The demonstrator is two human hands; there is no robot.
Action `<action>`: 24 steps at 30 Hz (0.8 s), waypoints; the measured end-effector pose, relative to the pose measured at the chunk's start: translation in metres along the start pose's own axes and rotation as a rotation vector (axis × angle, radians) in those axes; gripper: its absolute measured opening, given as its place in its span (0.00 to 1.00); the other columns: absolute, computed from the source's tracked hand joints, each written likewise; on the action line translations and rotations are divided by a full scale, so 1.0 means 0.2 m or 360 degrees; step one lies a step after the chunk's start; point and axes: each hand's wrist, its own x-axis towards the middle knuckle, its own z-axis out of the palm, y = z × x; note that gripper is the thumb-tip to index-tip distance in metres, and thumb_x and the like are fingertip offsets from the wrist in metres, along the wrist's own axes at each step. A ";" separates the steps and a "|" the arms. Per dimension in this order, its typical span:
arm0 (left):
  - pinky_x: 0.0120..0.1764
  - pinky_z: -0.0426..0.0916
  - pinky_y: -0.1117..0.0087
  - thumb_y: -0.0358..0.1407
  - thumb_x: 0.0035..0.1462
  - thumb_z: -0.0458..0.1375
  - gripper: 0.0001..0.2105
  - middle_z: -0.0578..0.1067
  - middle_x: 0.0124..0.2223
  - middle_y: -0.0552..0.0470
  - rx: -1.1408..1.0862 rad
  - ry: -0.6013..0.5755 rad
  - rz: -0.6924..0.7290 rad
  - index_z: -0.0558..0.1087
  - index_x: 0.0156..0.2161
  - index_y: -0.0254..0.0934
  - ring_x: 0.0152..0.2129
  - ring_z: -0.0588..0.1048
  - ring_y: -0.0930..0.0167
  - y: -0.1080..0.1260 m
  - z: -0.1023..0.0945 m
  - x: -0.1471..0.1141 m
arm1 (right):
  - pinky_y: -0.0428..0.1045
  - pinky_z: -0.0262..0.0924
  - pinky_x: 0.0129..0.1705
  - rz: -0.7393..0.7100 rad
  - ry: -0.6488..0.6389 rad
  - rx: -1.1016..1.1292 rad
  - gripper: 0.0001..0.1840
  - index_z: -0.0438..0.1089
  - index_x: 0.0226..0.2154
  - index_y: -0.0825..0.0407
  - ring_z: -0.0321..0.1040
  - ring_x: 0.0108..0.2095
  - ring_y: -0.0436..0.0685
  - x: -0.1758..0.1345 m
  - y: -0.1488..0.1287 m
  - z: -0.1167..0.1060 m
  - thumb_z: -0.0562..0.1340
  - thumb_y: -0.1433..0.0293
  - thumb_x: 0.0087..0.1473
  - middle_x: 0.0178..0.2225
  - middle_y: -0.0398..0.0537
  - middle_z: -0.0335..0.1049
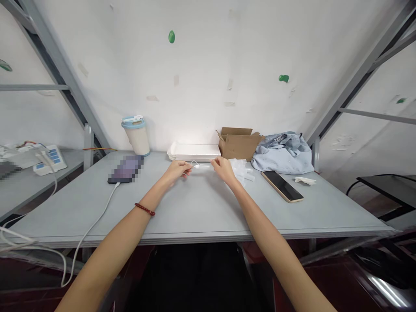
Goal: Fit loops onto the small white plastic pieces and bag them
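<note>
Over the middle of the grey table (201, 212), a thin white string-like piece with a small knob and a curled loop (196, 166) stretches between my hands. My left hand (179, 170) pinches its left end. The fingers of my right hand (223, 168) are closed at its other end, where a thin clear section runs in; what exactly sits under those fingertips is hidden. Just right of my right hand lies a pile of clear plastic tubes or sleeves (240, 170). Behind the hands is a white stack of flat packets or paper (195, 151).
An open cardboard box (239, 143) and a bundled light-blue cloth (282, 154) stand at the back right. A black phone (282, 185) and crumpled tissue (304, 180) lie nearby. Left are a charging phone (126, 169), its white cable (97, 221) and a lidded cup (136, 136).
</note>
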 end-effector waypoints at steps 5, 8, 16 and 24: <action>0.23 0.64 0.73 0.37 0.40 0.65 0.10 0.72 0.24 0.51 -0.0024 0.0251 -0.0105 0.71 0.22 0.33 0.20 0.69 0.74 -0.06 -0.06 0.07 | 0.46 0.49 0.30 0.0133 0.0054 -0.0544 0.08 0.71 0.33 0.53 0.68 0.36 0.54 0.02 0.07 -0.12 0.55 0.71 0.56 0.34 0.50 0.74; 0.21 0.63 0.74 0.34 0.42 0.64 0.08 0.71 0.24 0.51 -0.0016 0.0332 -0.0147 0.70 0.23 0.33 0.18 0.69 0.75 -0.09 -0.07 0.09 | 0.47 0.49 0.30 0.0244 -0.0039 -0.0782 0.10 0.73 0.33 0.53 0.69 0.38 0.56 0.02 0.08 -0.17 0.56 0.72 0.56 0.36 0.54 0.75; 0.20 0.67 0.73 0.27 0.48 0.59 0.05 0.67 0.20 0.54 -0.0073 0.0492 -0.0227 0.66 0.25 0.34 0.15 0.69 0.75 -0.11 -0.09 0.11 | 0.48 0.53 0.31 0.0378 -0.0206 -0.1025 0.11 0.74 0.36 0.56 0.71 0.40 0.60 0.00 0.06 -0.21 0.63 0.67 0.50 0.37 0.58 0.75; 0.20 0.65 0.75 0.27 0.50 0.56 0.05 0.71 0.24 0.53 0.0010 0.0606 -0.0198 0.68 0.35 0.33 0.16 0.69 0.76 -0.09 -0.09 0.10 | 0.47 0.52 0.29 0.0394 -0.0358 -0.1023 0.13 0.72 0.36 0.55 0.71 0.38 0.59 -0.03 0.05 -0.20 0.65 0.67 0.47 0.36 0.55 0.74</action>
